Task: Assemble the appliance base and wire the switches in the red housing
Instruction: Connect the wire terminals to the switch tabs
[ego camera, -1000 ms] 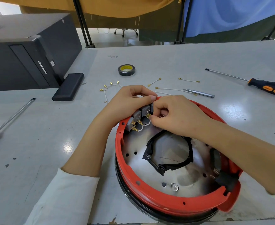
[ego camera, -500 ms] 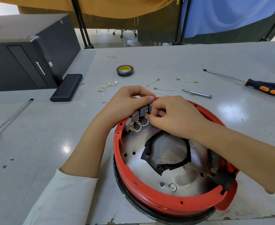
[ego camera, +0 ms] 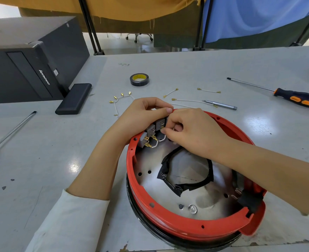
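**Third switch wiring under way at the far rim**

Your right hand point(ego camera: 192, 131) reaches across the red housing point(ego camera: 177, 224) with its fingertips pinched together at the row of switches point(ego camera: 152, 130) on the far inner wall; what they pinch is too small to name, most likely a wire terminal. Your left hand point(ego camera: 142, 115) curls over the housing's far rim from outside, thumb and fingers gripping it just behind the switches to steady them.

Against the earlier frames almost nothing has shifted: both hands sit at the same switch, and the pinch has only edged slightly. That suggests the terminal is still being seated, not yet pushed home. Two white jumper loops point(ego camera: 156, 142) already bridge the switches nearer your left hand.

Beyond the housing's far rim lie loose wires point(ego camera: 122, 96), a small metal tool point(ego camera: 221, 104) and a tape roll point(ego camera: 139, 79); an orange-handled screwdriver point(ego camera: 295, 99) lies further right of them.
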`<state>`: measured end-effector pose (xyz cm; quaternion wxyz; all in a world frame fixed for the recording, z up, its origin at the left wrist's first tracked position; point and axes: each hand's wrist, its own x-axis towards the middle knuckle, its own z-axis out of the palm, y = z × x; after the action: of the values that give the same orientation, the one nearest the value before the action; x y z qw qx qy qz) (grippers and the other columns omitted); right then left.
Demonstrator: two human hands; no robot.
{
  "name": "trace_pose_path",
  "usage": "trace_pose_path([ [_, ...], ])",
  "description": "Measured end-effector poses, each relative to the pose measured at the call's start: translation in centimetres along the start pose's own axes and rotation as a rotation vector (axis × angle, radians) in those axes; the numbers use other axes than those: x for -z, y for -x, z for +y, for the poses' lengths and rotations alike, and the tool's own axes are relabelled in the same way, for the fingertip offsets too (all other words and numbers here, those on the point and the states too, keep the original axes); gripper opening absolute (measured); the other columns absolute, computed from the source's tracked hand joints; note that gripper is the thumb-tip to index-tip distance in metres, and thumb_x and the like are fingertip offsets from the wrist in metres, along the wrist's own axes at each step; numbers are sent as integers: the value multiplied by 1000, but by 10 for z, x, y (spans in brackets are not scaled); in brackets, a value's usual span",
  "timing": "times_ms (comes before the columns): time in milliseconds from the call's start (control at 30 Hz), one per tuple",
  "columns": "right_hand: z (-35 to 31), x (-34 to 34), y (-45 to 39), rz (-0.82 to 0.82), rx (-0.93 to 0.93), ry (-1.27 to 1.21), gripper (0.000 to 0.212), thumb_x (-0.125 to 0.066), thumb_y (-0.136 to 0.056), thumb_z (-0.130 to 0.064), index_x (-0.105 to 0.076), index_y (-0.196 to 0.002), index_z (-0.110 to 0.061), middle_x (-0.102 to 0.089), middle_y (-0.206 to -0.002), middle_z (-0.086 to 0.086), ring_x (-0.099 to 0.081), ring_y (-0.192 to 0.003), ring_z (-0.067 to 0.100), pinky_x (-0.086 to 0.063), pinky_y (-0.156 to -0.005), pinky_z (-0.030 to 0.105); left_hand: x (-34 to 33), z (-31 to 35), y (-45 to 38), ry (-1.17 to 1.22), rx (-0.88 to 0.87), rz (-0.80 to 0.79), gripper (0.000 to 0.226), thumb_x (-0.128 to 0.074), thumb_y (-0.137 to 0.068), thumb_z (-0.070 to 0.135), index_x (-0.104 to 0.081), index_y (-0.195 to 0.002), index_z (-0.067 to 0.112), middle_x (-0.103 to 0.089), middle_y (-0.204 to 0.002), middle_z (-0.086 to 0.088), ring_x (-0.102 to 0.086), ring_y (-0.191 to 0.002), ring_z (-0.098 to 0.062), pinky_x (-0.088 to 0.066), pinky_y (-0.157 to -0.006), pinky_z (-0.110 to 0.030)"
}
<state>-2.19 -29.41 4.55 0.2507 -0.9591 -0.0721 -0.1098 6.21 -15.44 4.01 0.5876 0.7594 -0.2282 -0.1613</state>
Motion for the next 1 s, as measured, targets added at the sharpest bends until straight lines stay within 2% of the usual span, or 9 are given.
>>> trace_pose_path([
  [200,-2,0,-2,-21,-8,-39,28,-64,-85,-29,-51,-61,-28,-40,-53,-12,-40,-52,2,-33,-55,29,-1,0,1,6,16,-10,6,-68,-87,16,-73,-91,17,-75,-89,-1,-70,-81,-11,-56,-78,-22],
  [433,-3,1,-3,-33,-29,-28,25,-64,-85,-33,-53,-63,-30,-40,-54,-13,-40,-53,1,-34,-54,27,0,2,1,-5,16,1,8,-68,-87,16,-73,-94,15,-75,-89,1,-70,-80,-9,-56,-73,-18],
  [533,-3,3,-2,-36,-27,18,22,-63,-84,-37,-53,-64,-33,-40,-56,-14,-40,-54,-1,-29,-52,24,0,1,1,4,13,5,9,-68,-87,15,-73,-94,14,-75,-95,-3,-70,-83,-10,-56,-78,-19],
  [700,-2,5,-1,-36,-32,31,19,-62,-81,-36,-53,-65,-36,-44,-60,-14,-43,-60,0,-33,-57,25,0,1,2,19,15,4,11,-69,-86,15,-72,-96,12,-74,-99,-7,-70,-87,-13,-55,-84,-24],
  [867,-2,5,-2,-31,-39,19,19,-64,-82,-37,-56,-65,-34,-45,-58,-15,-43,-58,0,-34,-58,26,1,2,3,-13,14,15,7,-70,-86,17,-73,-92,17,-75,-97,-4,-71,-93,-20,-55,-89,-31],
  [1000,3,11,-2,24,-76,-69,21,-71,-75,-44,-64,-65,-27,-50,-56,-13,-48,-57,1,-35,-55,24,1,7,4,-81,0,2,12,-69,-87,18,-71,-99,18,-75,-98,2,-69,-97,-24,-53,-93,-38],
])
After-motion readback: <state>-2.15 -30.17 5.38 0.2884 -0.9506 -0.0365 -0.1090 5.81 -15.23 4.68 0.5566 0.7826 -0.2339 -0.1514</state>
